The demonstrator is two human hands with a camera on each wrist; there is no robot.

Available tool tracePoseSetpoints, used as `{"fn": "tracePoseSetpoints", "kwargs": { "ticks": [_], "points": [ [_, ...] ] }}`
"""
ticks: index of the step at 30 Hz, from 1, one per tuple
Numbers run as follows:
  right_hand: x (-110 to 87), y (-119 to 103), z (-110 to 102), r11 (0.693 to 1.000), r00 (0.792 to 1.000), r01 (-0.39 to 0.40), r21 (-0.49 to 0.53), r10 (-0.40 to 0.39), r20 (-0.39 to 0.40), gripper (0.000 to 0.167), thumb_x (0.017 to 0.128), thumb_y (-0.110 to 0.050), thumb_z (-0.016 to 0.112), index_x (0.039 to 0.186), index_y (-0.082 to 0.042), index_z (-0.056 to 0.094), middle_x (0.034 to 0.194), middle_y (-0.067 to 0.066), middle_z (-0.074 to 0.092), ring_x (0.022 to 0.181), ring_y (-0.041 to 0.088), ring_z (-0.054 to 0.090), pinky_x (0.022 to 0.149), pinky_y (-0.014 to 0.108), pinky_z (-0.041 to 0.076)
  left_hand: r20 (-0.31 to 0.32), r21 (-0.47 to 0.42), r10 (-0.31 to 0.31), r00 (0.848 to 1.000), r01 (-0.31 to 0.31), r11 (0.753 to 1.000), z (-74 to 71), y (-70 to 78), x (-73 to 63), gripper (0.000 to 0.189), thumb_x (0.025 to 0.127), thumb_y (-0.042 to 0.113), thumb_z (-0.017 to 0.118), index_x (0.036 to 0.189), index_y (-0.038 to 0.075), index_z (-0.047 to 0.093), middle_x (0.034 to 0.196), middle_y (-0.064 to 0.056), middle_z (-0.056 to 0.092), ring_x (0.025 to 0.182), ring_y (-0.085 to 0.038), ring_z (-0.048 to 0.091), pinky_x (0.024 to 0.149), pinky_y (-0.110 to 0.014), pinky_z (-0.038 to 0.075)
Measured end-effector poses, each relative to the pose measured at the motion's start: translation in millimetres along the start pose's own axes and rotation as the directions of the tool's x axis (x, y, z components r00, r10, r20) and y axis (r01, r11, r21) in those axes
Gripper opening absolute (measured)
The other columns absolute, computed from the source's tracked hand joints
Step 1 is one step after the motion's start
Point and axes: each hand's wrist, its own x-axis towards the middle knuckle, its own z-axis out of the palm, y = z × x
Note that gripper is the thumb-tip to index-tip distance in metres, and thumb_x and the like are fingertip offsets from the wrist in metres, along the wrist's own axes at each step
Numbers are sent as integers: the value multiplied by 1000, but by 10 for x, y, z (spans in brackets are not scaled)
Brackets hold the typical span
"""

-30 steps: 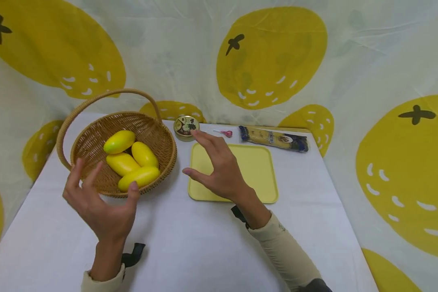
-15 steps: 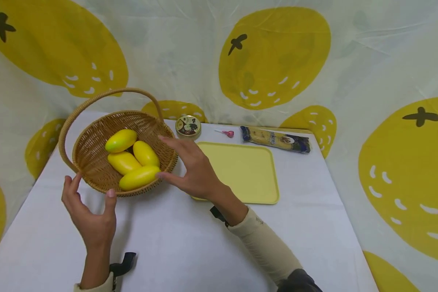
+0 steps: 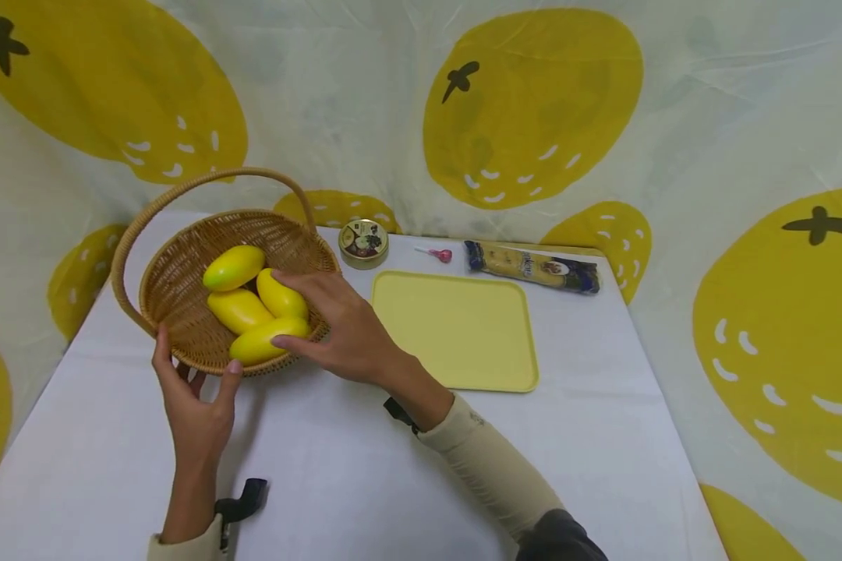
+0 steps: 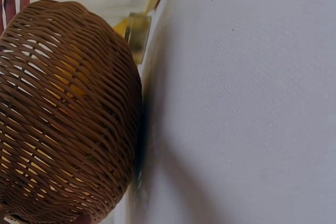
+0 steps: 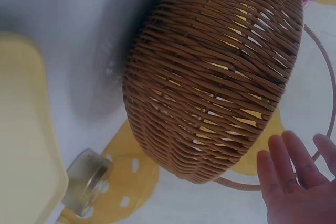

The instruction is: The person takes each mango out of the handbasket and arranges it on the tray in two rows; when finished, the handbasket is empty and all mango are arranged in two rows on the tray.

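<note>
A brown wicker basket [image 3: 182, 273] with a tall arched handle holds several yellow mangoes [image 3: 238, 312], one tinged green. My left hand [image 3: 199, 421] holds its near left rim, thumb on the front edge and fingers by the foot of the handle. In the left wrist view the woven side of the basket [image 4: 68, 114] hides most of that hand. My right hand [image 3: 354, 331] hovers over the right rim, thumb and fingers spread above the two right-hand mangoes. The right wrist view shows these fingers [image 5: 289, 161] apart and holding nothing.
A pale yellow tray [image 3: 456, 331] lies right of the basket. Behind it are a round gold tin [image 3: 363, 241], a red lollipop [image 3: 443, 255] and a long blue-and-gold packet [image 3: 533, 266]. A fruit-patterned curtain [image 3: 365, 101] backs the white table [image 3: 365, 483].
My right hand has moved left from above the tray to over the mangoes. My left hand has come in to the basket's near rim and taken hold of it.
</note>
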Motion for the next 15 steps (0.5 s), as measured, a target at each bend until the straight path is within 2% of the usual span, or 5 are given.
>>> {"fn": "tracePoseSetpoints", "kwargs": {
  "ticks": [5,10,15],
  "points": [
    [1,36,62,999,998,-42,15,41,56,73,91,-41,84,153,-16,56,144,3,64,134,17,58,116,27,43,6,-9,11,1000,-11,1000,24,6,-36,102,88,10,78,169,26,19,175,2,20,154,-36,34,124,-41,36],
    [17,55,119,996,987,-75,37,70,142,68,91,-39,85,150,-18,60,145,5,63,135,18,56,116,31,44,15,15,39,999,-39,999,32,-35,-82,105,84,6,79,169,25,19,175,0,21,153,-33,35,118,-32,39],
    [69,52,180,993,957,-114,14,106,268,62,94,-40,81,149,-21,61,147,2,62,136,17,55,115,32,44,18,21,55,998,-56,998,28,-67,-113,106,83,5,78,169,24,19,176,1,19,155,-32,32,117,-30,38]
  ]
}}
